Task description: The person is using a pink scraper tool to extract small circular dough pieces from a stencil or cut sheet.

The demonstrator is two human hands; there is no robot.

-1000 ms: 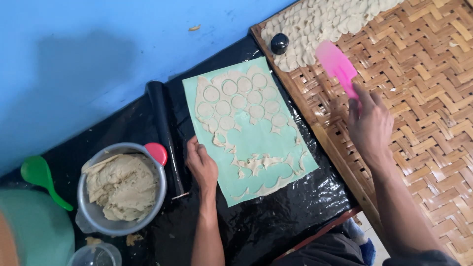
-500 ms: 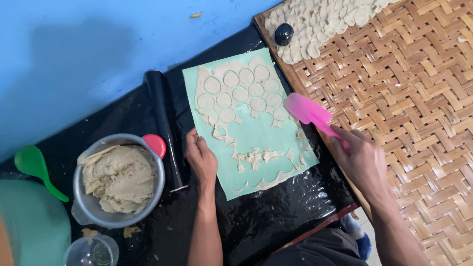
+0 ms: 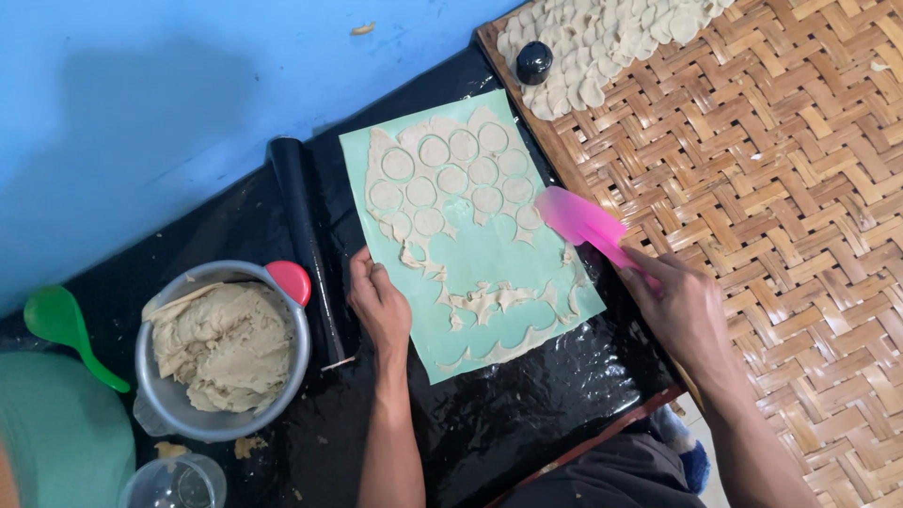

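Dough sheet (image 3: 461, 202), circle-cut, ragged-edged

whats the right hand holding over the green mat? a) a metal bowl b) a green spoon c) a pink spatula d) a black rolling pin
c: the right hand grips the handle of a pink spatula, its blade at the right edge of the green mat beside the cut dough circles; the left hand rests on the mat's left edge.

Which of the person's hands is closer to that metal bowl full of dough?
The left hand. It rests on the green mat's edge, just right of the metal bowl. The right hand, holding a pink spatula, is far across the mat.
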